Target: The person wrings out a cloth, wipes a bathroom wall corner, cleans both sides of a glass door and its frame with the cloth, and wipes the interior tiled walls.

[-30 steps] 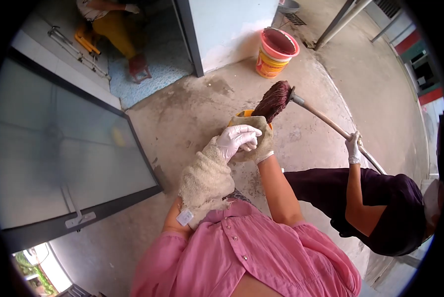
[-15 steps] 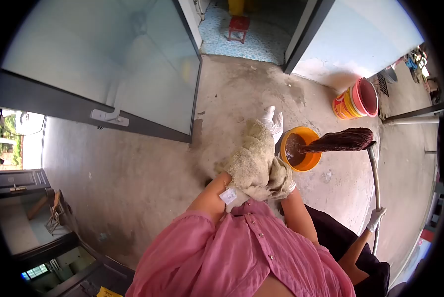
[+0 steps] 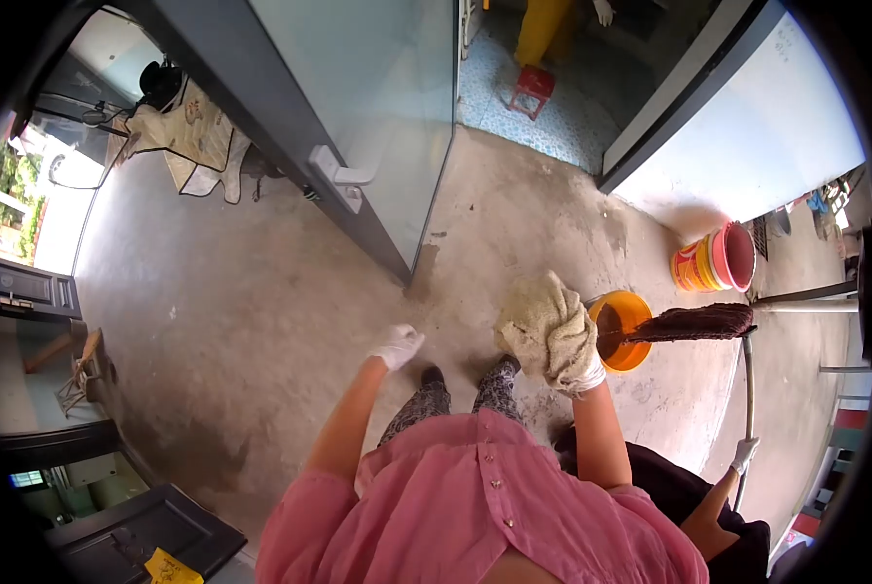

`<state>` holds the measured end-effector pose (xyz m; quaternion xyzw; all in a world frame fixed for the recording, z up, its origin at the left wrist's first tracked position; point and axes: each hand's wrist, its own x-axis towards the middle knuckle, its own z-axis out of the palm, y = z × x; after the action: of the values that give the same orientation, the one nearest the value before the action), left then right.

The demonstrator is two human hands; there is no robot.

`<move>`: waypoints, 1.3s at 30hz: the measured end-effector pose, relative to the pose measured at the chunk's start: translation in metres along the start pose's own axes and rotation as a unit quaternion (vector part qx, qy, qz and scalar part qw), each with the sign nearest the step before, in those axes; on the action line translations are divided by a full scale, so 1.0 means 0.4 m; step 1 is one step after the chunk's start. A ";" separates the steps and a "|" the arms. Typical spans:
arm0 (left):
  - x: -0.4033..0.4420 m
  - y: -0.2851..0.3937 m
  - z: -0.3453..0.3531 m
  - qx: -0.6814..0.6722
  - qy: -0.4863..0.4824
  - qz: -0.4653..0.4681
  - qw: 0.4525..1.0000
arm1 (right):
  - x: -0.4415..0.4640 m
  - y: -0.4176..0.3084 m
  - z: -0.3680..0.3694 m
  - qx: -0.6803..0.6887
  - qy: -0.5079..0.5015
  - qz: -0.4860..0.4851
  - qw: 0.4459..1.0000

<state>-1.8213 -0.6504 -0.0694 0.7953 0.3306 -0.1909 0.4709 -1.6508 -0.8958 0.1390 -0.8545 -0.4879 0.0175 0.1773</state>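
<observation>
A beige towel point(image 3: 543, 326) hangs bunched from my white-gloved right hand point(image 3: 586, 378), which is closed on it, with most of the fingers hidden by the folds. Right beside the towel stands an orange bucket point(image 3: 623, 313) holding murky brown water. My left hand point(image 3: 397, 346), also in a white glove, is apart from the towel, over the floor to the left of my feet; its fingers are curled in and nothing shows in them. A dark string mop point(image 3: 699, 322) lies across the bucket's right side, its handle held by another person's gloved hand point(image 3: 744, 455).
A frosted glass door point(image 3: 378, 127) stands ajar in front of me. Beyond the doorway are a red stool point(image 3: 531, 91) and a person in yellow trousers point(image 3: 545, 34). Stacked red and yellow buckets point(image 3: 713, 258) stand by the wall. Concrete floor point(image 3: 251, 321) stretches to the left.
My left hand has come away from the towel and moved left and down. The towel, earlier spread over my left forearm, is now bunched in my right hand. My view has shifted.
</observation>
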 end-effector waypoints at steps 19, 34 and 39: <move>-0.087 0.401 -0.667 -0.102 0.418 0.363 0.827 | 0.482 -0.359 0.402 0.929 0.005 0.061 0.364; -0.038 0.381 -0.605 -0.274 0.418 0.273 0.822 | 0.511 -0.083 0.756 0.920 0.002 0.238 0.312; -0.035 0.437 -0.572 -0.261 0.519 0.130 0.803 | 0.611 -0.174 0.744 0.973 -0.063 0.122 0.187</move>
<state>-1.7099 -0.5139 0.1587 0.6582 0.4567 0.4070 0.4388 -1.6408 -0.5734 -0.0824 -0.0462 0.0187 0.5537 0.8312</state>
